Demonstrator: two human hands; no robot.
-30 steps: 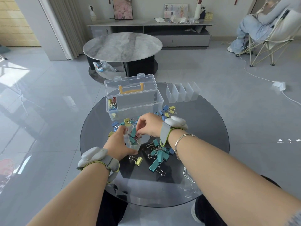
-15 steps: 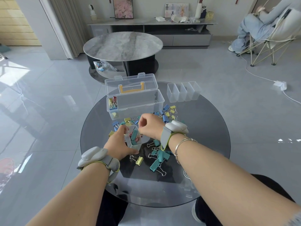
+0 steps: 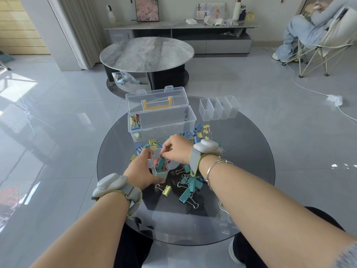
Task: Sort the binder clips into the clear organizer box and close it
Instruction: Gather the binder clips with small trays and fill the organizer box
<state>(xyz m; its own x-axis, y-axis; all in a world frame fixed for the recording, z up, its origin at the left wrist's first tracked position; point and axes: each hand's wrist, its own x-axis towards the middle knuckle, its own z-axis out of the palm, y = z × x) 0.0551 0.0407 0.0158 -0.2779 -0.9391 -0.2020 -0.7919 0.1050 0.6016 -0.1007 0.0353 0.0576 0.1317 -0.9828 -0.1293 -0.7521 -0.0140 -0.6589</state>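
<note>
Round glass table, dark and see-through; everything is carried on it.

Clear organizer box is set toward the far edge, left of centre. Lid is stood open behind it, yellow handle seen through the lid. One small bin is seated at the box's left end, filled with mixed clips. The remainder of the box interior appears unfilled.

Row of four clear bins is placed at the far edge, right of the box, apart from it.

Left hand is wrapped round a small clear bin near the table's centre; thumb on the near side, fingers curled round the far side. The bin is held tilted and is packed with teal and pink clips.

Right hand is positioned just above the bin's mouth, fingers curled and bunched downward at the clips inside. Whether a clip is actually pinched cannot be told.

Loose binder clips are scattered on the table: a teal cluster near the right wrist, a blue-and-yellow spread just in front of the box, and one yellow clip lying close to the left hand.

Grey wrist devices are worn on both wrists; a bracelet is seen on the right.
</note>
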